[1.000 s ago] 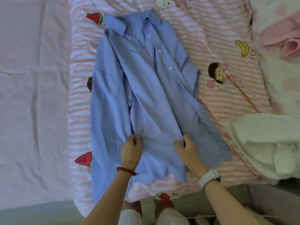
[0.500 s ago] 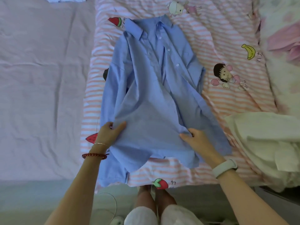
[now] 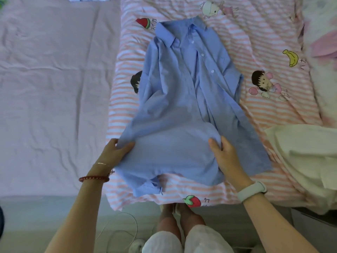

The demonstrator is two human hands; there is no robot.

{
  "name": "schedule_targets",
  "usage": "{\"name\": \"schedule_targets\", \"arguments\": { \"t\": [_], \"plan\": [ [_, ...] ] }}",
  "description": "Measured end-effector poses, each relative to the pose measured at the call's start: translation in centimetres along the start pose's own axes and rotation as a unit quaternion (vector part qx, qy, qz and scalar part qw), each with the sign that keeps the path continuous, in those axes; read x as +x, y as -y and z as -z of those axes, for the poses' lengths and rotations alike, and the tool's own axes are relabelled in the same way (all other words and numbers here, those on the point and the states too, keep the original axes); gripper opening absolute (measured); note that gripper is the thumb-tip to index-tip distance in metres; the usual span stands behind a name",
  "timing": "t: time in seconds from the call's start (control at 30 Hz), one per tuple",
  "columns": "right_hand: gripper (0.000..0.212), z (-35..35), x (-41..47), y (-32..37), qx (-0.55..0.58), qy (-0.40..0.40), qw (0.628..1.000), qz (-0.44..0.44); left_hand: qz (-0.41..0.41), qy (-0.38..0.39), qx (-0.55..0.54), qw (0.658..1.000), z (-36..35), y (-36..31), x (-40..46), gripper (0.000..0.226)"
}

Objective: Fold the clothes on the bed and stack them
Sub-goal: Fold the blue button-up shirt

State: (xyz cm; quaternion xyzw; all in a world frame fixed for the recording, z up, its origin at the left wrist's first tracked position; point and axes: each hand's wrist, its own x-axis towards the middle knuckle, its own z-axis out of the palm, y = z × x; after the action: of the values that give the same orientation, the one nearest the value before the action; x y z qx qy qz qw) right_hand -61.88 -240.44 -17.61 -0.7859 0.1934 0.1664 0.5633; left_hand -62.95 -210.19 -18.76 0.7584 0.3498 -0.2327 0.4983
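In the head view, the blue shirt (image 3: 184,99) is lying on the striped bed (image 3: 264,57), collar at 12 o'clock; the left hand (image 3: 114,152) is pinching its 9 o'clock edge, the right hand (image 3: 225,157) grasping a fold at 3 o'clock. Compared with a second ago, both hands are sitting wider apart, the lower shirt spread between them.

The shirt (image 3: 184,106) is plain light blue with small white buttons. It lies on a quilt (image 3: 255,42) striped pink and white, printed with red watermelon slices, a yellow banana, a red strawberry and dark-haired cartoon figures. The sheet (image 3: 51,88) on the left is plain pale lilac. A cream garment (image 3: 306,152) sits at the right, with pink cloth (image 3: 326,46) above it. One wrist wears a dark red bead bracelet (image 3: 94,178), the other a white band (image 3: 252,190)
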Motion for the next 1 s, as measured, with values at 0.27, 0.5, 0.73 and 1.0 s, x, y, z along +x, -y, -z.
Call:
{"name": "schedule_targets", "arguments": {
  "t": [0.27, 0.5, 0.73, 1.0],
  "plan": [
    [0.042, -3.5, -1.7, -7.0, -0.072, -0.003, 0.97, -0.232, -0.063, -0.233, 0.2, 0.95, -1.0, 3.8, -0.1, 0.068],
    [0.032, -7.0, -1.9, -4.7, 0.112, -0.067, 0.976, -0.171, -0.278, -0.178, 0.446, 0.832, -7.0, 6.3, -3.9, 0.073],
    [0.007, -4.4, -5.5, -4.3, -0.146, -0.119, 0.981, 0.055, -0.225, -0.031, 0.532, 0.816, -8.8, 7.0, -3.5, 0.075],
    [0.028, 0.7, -4.7, -5.8, -0.302, -0.014, 0.953, -0.021, -0.288, -0.031, 0.407, 0.866, -10.7, 3.5, -3.5, 0.053]
  ]
}}
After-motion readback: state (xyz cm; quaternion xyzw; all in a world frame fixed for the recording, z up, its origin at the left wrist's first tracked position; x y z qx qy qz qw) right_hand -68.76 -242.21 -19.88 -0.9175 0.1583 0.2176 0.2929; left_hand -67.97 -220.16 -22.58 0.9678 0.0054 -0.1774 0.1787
